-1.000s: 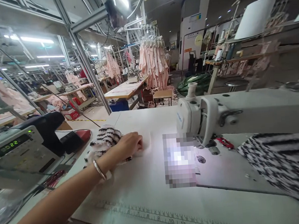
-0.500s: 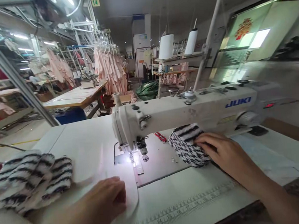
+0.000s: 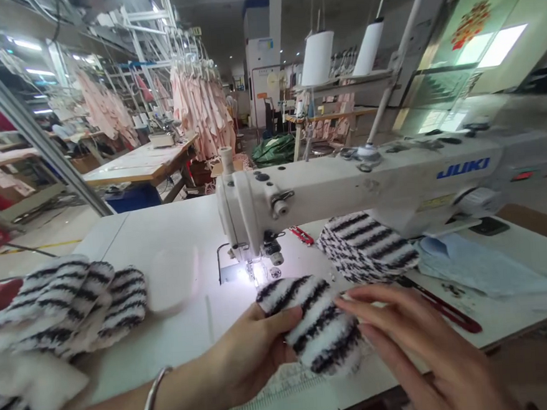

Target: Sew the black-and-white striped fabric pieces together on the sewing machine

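My left hand (image 3: 259,340) grips a rounded black-and-white striped fleece piece (image 3: 316,320), thumb on top and fingers underneath, in front of the lit needle area. At the piece's right edge is my right hand (image 3: 418,338), its fingers stretched and apart, the fingertips touching or almost touching the fleece. Behind it a stack of similar striped pieces (image 3: 370,245) lies under the sewing machine arm (image 3: 329,195). More striped fleece pieces (image 3: 69,300) are heaped on the table at the left.
Red-handled thread snips (image 3: 301,235) lie behind the needle. A dark red tool (image 3: 454,314) and a pale blue cloth (image 3: 484,268) are at the right. A printed ruler (image 3: 268,396) runs along the table's front. White thread cones (image 3: 317,58) stand above the machine.
My right hand has left the stack and come nearer, beside one striped piece. My left hand has moved right and taken hold of that piece. The view has shifted slightly.
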### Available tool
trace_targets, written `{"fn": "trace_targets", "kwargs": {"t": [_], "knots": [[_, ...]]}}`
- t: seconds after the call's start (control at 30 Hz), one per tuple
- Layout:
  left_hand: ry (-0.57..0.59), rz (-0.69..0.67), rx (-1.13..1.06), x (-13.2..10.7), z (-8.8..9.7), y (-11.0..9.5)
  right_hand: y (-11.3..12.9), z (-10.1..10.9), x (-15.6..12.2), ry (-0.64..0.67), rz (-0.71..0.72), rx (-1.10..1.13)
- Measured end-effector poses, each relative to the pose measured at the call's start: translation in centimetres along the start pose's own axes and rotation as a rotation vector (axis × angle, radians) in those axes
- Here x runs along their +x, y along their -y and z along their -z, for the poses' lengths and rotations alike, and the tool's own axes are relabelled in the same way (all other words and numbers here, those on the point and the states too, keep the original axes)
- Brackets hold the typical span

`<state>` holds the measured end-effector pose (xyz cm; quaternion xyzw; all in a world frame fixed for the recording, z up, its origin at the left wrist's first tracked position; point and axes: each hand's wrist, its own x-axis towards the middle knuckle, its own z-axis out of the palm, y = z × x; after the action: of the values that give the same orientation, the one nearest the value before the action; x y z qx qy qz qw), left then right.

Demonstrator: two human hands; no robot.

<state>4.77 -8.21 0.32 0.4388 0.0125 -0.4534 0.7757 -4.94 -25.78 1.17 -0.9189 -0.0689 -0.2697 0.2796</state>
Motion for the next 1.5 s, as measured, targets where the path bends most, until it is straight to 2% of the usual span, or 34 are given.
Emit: {"fn": "trace_targets", "kwargs": {"t": [0.1, 0.17, 0.2, 0.27, 0.33, 0.4, 0.5, 0.6, 0.8, 0.93, 1.13, 1.3, 1.5], "knots": [[0.006, -0.001, 0.125, -2.4, 2.0, -1.2, 0.1, -2.0, -0.8, 0.125, -0.339, 0.367], [-0.02, -0.039, 0.311, -3.9, 3.2, -2.5, 1.0, -3.7, -0.4, 0.24, -0.484, 0.602], [-0.043, -0.09, 0.461, -4.5, 3.7, -3.3, 1.6, -4.6, 0.1, 0.262, -0.513, 0.669], [-0.087, -0.227, 0.815, -5.0, 4.8, -4.9, 2.8, -6.2, 1.2, 0.256, -0.487, 0.693], [-0.117, -0.342, 1.103, -4.8, 6.0, -6.4, 3.6, -7.8, 2.4, 0.247, -0.416, 0.606], [-0.158, -0.392, 1.288, -4.1, 7.1, -7.3, 3.8, -9.0, 3.4, 0.271, -0.332, 0.451], [-0.235, -0.386, 1.455, -3.0, 8.3, -7.3, 3.4, -10.2, 4.1, 0.332, -0.238, 0.282], [-0.259, -0.363, 1.48, -2.8, 8.4, -6.8, 3.1, -10.3, 3.9, 0.356, -0.221, 0.259], [-0.222, -0.345, 1.439, -3.6, 7.8, -6.9, 3.4, -9.5, 3.4, 0.321, -0.217, 0.212], [-0.221, -0.326, 1.506, -3.3, 8.1, -6.9, 3.3, -9.9, 3.0, 0.346, -0.163, 0.194], [-0.329, -0.477, 1.871, -2.1, 8.3, -7.3, 3.2, -11.1, 2.1, 0.267, -0.04, 0.132], [-0.368, -0.418, 1.83, -0.6, 8.3, -7.7, 3.2, -11.6, 1.4, 0.191, 0.04, 0.046], [-0.439, -0.432, 1.817, 0.0, 8.9, -7.4, 2.7, -11.6, 0.6, 0.247, 0.052, 0.031]]}}
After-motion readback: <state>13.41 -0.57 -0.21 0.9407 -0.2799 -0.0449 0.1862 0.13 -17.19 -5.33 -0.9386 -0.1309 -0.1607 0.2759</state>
